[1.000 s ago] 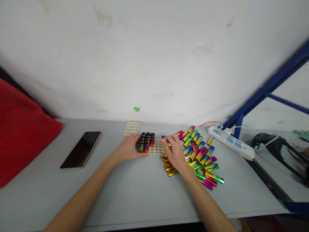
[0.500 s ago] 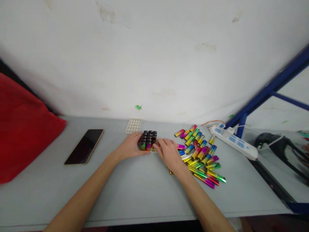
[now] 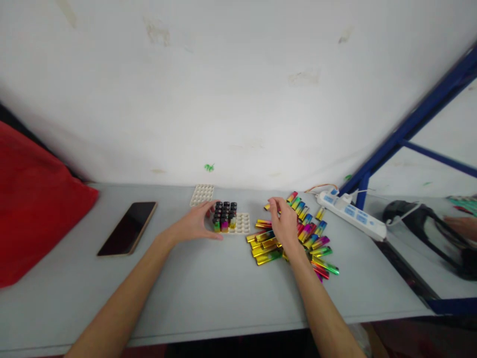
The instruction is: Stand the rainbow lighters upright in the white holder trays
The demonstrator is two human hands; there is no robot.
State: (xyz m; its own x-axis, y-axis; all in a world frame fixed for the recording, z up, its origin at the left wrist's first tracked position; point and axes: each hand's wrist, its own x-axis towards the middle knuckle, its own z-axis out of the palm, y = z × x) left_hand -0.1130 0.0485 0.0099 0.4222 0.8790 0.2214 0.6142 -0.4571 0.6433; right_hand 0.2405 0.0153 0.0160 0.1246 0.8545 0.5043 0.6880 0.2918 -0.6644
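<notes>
Near: on the grey surface [image 3: 208, 288], loose lighters [image 3: 266, 248] lie in a heap to the right, many with gold bodies. The right hand [image 3: 285, 226] is over the heap, fingers bent and pointing away from the body; whether its grip holds a lighter cannot be told. Middle: the left hand [image 3: 192, 223] curves in a C around the left side of the upright lighters [image 3: 224, 213], its grip spread rather than clenched; contact at the fingertips is unclear. These lighters stand black tops up in the left part of a pale tray [image 3: 243, 223], whose right part shows bare holes. The step in hand appears to be fetching a lighter for the tray; the next move would call for picking out a single one, turning it upright and lowering it into a bare hole beside the filled columns. Far: a second tray [image 3: 202, 195] lies near the wall [image 3: 238, 99], holding no lighters. Compared with half a second earlier, the right hand has left the tray for the heap, uncovering a yellow lighter [image 3: 232, 223] at the near end of the rightmost filled column.
</notes>
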